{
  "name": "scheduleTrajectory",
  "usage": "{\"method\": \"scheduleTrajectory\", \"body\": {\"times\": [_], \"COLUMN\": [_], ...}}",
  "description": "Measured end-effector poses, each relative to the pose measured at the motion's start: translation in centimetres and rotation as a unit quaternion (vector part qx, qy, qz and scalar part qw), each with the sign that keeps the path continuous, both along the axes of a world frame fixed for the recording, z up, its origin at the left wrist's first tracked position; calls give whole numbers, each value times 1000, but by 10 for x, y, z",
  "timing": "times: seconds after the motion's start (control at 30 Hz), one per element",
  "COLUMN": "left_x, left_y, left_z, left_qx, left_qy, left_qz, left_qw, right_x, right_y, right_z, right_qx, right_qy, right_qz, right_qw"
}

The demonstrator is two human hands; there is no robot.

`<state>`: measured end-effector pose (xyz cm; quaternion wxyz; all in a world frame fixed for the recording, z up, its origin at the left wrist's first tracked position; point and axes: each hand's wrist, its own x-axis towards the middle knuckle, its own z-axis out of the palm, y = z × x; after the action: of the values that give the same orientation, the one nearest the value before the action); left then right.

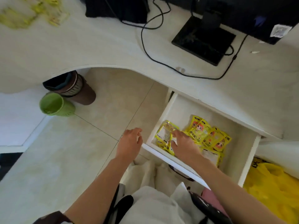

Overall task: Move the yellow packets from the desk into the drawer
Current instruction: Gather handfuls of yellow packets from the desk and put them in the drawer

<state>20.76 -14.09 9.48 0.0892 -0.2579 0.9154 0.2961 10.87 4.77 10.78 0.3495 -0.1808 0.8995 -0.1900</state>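
Open white wooden drawer (pixel 247 165) under the pale curved desk (pixel 97 50). Glossy yellow snack packets (pixel 203 133) heaped in its left and middle part. Right hand (pixel 182 144) lies on the heap, fingers forward over one packet; cannot tell whether it grips. Left hand (pixel 131 143) relaxed, holding nothing, just outside the drawer's left front corner. Drawer floor bare toward the back and right wall. More blurred yellow packets (pixel 17 18) at the desk's far left.
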Motion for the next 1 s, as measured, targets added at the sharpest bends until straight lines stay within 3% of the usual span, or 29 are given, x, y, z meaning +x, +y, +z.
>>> {"method": "scheduleTrajectory", "body": {"times": [0.17, 0.53, 1.0], "left_x": [55, 119, 64], "left_y": [-58, -202, -400], "left_z": [10, 30, 50], "left_qx": [-8, -15, -77], "left_qy": [3, 12, 33], "left_qz": [83, 165, 224], "left_qw": [996, 986, 971], "right_x": [29, 61, -9], "right_y": [-82, -261, -462], "right_z": [12, 32, 55], "right_qx": [-11, -41, -70], "right_qy": [16, 15, 78], "right_qz": [82, 144, 214], "right_qw": [996, 989, 971]}}
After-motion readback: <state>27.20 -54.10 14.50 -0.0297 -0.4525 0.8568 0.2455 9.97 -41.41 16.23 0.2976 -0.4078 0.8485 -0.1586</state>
